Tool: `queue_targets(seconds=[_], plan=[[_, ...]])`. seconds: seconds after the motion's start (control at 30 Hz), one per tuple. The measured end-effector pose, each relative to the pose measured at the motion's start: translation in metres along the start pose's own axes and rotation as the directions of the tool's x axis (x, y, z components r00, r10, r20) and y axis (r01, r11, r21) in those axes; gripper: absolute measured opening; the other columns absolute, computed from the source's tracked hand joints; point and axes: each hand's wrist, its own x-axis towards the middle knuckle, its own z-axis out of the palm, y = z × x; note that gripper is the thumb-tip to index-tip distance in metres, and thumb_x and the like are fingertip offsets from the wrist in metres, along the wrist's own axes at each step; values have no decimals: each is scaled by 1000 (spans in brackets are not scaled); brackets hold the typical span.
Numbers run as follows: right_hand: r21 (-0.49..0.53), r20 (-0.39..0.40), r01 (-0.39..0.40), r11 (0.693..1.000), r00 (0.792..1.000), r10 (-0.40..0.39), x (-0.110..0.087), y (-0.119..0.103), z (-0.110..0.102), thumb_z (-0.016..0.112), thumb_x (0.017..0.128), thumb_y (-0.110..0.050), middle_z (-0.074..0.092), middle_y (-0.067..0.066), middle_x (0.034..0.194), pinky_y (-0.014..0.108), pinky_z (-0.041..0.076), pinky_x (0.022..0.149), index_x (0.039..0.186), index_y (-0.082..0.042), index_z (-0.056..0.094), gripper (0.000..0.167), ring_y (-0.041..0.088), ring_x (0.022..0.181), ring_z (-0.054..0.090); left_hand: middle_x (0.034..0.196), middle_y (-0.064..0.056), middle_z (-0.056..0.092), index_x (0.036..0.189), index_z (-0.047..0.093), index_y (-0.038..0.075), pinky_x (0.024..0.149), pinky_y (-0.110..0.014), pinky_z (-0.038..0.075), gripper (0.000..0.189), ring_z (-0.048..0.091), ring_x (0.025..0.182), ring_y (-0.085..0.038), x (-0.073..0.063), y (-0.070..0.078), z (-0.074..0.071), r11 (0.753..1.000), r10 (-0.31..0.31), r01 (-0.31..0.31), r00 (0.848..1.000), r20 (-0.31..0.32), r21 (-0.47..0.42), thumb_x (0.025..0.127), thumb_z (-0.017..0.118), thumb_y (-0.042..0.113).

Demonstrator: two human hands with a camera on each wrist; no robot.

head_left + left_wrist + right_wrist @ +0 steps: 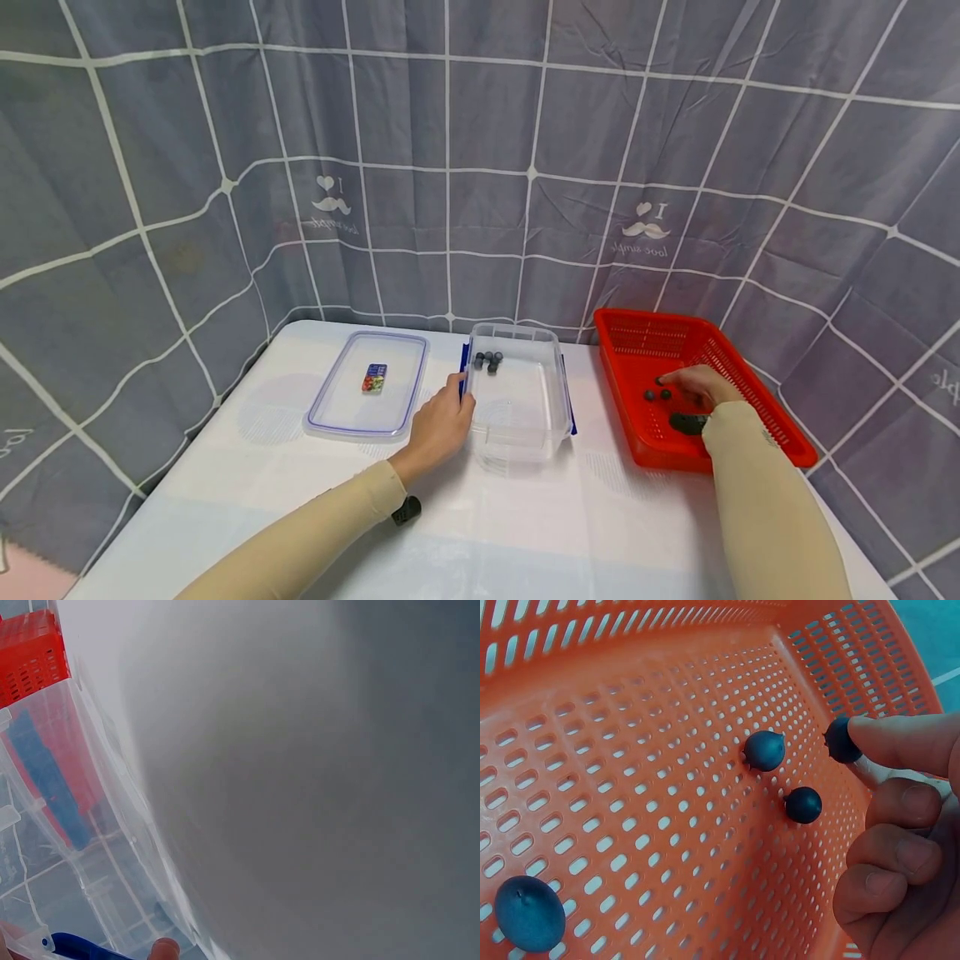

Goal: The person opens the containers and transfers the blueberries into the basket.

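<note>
We see a red basket [671, 457] of moulded plastic, pierced all over, with a slight sheen. The dark round pieces [804, 805] look smooth and softly glossy, their material unclear to us. The container [517, 435] is clear, shiny plastic with smooth blue plastic latches [79, 947]; we read its see-through lid [401, 375] as plastic too. Around us hang creased, matt cloth-like curtains [487, 117], and the sleeves [765, 500] are matt, smooth cloth.

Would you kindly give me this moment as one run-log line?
left hand: holds clear container, left side | right hand: pinches dark ball in red basket | container: several balls inside | lid: left of container
</note>
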Motion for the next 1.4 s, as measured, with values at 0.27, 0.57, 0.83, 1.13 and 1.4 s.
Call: queue_targets(seconds=[0.27,0.57,0.83,1.13,1.4], plan=[[5,-12,-11,1000,1000,11,-2,3,-1,59,96,-26,34,-6,55,29,36,61,53,-24,39,48,13,57,36,116,-11,71,145,49,14,67,-44,50,45,67,83,-25,1,1,0,1000,-10,10,1000,7,1,104,44,31],[-30,-43,87,996,995,-88,-2,-14,1,60,95,-26,37,-5,50,31,39,58,50,-22,38,51,14,50,39,115,-10,71,146,48,14,65,-41,49,47,66,80,-23,1,1,0,1000,-6,6,1000,13,6,104,41,33],[2,-63,187,982,980,-187,0,-49,2,59,99,-26,40,-9,51,29,39,53,138,2,58,48,12,49,39,113,-11,71,146,48,14,62,-40,47,46,61,74,-20,0,1,0,1000,-17,17,1000,19,-1,104,42,31],[49,-74,231,972,971,-227,0,-87,18,62,98,-31,36,-12,52,28,38,54,141,5,53,57,11,50,35,110,-11,71,145,48,10,59,-39,45,46,60,71,-20,0,3,-2,1000,-1,1,1000,18,12,104,41,28],[71,-59,259,963,965,-255,4,-118,42,63,98,-31,36,-9,54,28,39,58,132,2,60,48,12,53,35,107,-11,71,146,46,9,55,-35,41,46,54,65,-18,2,3,0,1000,-4,4,1000,28,18,104,40,26]])
